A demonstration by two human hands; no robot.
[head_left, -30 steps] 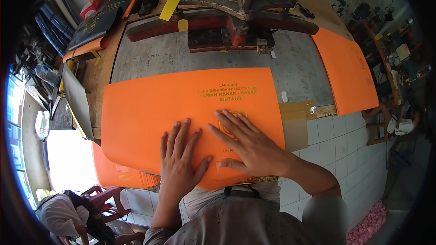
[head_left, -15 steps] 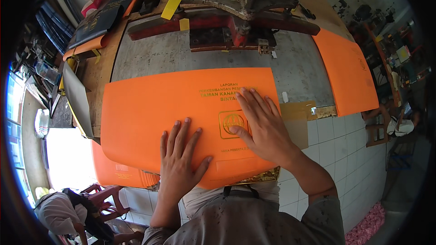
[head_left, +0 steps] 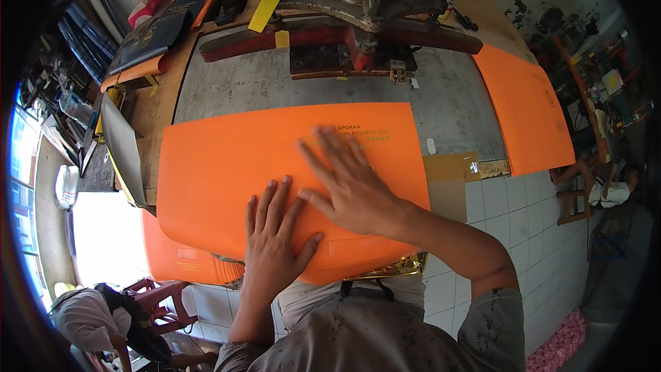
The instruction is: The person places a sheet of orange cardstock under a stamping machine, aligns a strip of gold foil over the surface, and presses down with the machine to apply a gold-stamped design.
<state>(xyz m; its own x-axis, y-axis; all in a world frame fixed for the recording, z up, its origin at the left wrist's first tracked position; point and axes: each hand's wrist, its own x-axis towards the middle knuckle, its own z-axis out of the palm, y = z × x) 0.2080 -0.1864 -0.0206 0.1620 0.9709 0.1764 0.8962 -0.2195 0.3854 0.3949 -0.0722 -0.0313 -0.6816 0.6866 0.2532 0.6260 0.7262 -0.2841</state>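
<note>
A large orange cover sheet with gold stamped lettering and an emblem on its right half lies across the front of the press table, its near edge curving over toward my lap. My left hand rests on its lower middle, fingers spread. My right hand is over the printed part, fingers stretched and a little blurred; it hides most of the emblem and some lettering. Neither hand grips anything. Crumpled gold foil peeks out under the sheet's near right edge.
Beyond the sheet stands a heavy iron press with a red crossbar. Orange covers hang at the right edge; more orange sheets lie lower left. Dark covers lie far left. A person bends at lower left; another is at right.
My right hand has slid left across the printing, uncovering the upper right lettering and covering the emblem. The sheet has shifted very slightly; my left hand stays in place on it.
</note>
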